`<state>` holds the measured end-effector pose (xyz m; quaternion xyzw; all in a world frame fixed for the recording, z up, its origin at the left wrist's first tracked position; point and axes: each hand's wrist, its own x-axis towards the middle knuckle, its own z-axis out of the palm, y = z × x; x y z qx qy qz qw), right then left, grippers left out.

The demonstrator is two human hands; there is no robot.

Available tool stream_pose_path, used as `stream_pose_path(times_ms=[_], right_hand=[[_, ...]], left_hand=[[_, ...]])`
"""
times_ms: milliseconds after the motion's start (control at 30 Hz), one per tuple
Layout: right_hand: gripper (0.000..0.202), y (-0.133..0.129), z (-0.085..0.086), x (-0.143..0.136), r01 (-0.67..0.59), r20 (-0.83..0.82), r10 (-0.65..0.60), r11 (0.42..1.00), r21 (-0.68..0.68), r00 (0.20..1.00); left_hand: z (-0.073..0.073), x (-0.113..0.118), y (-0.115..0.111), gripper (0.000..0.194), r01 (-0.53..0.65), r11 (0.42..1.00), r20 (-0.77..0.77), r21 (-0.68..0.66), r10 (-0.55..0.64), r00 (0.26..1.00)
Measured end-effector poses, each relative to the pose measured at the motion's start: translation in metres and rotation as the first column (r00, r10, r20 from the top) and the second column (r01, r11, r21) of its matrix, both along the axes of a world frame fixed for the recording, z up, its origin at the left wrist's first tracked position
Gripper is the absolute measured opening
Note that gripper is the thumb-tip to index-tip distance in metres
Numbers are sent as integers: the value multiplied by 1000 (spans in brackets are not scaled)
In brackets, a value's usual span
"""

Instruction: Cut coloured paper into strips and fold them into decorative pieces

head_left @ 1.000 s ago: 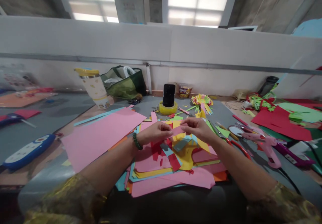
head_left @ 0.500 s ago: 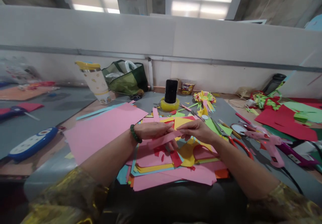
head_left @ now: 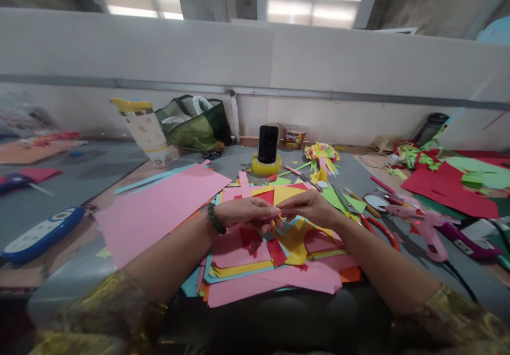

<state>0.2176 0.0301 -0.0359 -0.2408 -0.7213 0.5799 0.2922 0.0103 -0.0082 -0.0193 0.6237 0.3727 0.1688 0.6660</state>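
**Pink paper strip pinched between both hands over the scrap pile**

Pink paper strip (head_left: 278, 218) barely visible, mostly hidden by fingertips, held above a heap of coloured paper scraps (head_left: 274, 259) at mid tabletop (head_left: 71, 169). From the left: blue and white case (head_left: 37, 234) near the edge; large pink sheet (head_left: 159, 206) lying flat; white cup with yellow lid (head_left: 145, 130) and green bag (head_left: 193, 124) behind it. Left hand (head_left: 245, 211), green bead bracelet (head_left: 215, 219) at the wrist, fingers closed together on the strip's left end. Phone (head_left: 268, 143) upright in a yellow tape roll (head_left: 266, 165) beyond. Right hand (head_left: 313, 206) meeting the left, fingertips pinched shut on the strip's right end. Further right: red-handled scissors (head_left: 378, 227), pink glue gun (head_left: 426, 225), red sheet (head_left: 446, 190) with green cuttings.
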Motion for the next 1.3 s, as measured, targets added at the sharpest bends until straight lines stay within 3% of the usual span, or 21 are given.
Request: stream_pose_path(times_ms=[233, 433, 733, 933, 1300], right_hand=[[32, 0, 9, 5, 27, 99, -27, 1000, 4, 995], [36, 1, 6, 0, 132, 65, -130, 991, -33, 989], [44, -2, 14, 0, 152, 96, -141, 981, -122, 985], [44, -2, 15, 3, 132, 107, -116, 979, -155, 987], [42, 2, 18, 7, 125, 118, -109, 982, -140, 987]], left_hand=[[-2, 5, 0, 57, -79, 996, -10, 52, 80, 997], [-6, 8, -4, 58, -100, 992, -17, 78, 101, 995], [-6, 13, -6, 60, -131, 979, -98, 158, 147, 984], [-4, 12, -5, 56, -126, 987, -55, 100, 132, 990], [-9, 7, 3, 45, -219, 975, -56, -49, 216, 975]])
